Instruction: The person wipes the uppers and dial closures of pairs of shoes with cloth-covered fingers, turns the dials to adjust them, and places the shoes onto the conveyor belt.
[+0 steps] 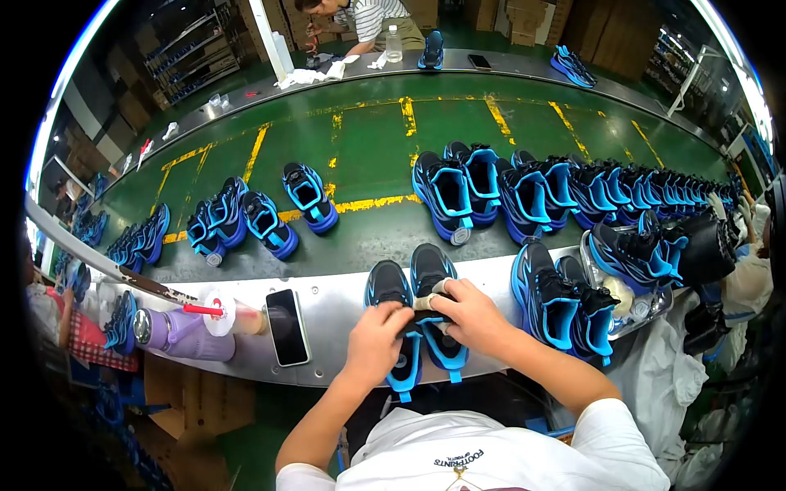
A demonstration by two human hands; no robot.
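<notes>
A pair of black and blue shoes stands side by side in front of me, the left shoe point(388, 281) and the right shoe point(431, 263), toes pointing away and blue heel tabs toward me. My left hand point(379, 334) is on the left shoe's tongue area, fingers bent and pressed together; what they hold is too small to make out. My right hand point(471, 313) lies over the right shoe's upper, fingers curled, with pale wraps on some fingertips. Whatever it grips is hidden.
Another pair point(538, 286) stands to the right beside a tray point(666, 304). A phone point(286, 329), a cup point(219, 313) and a purple bottle point(190, 335) are on the left. Rows of shoes point(524, 192) line the green belt point(372, 139). A person point(368, 20) works across it.
</notes>
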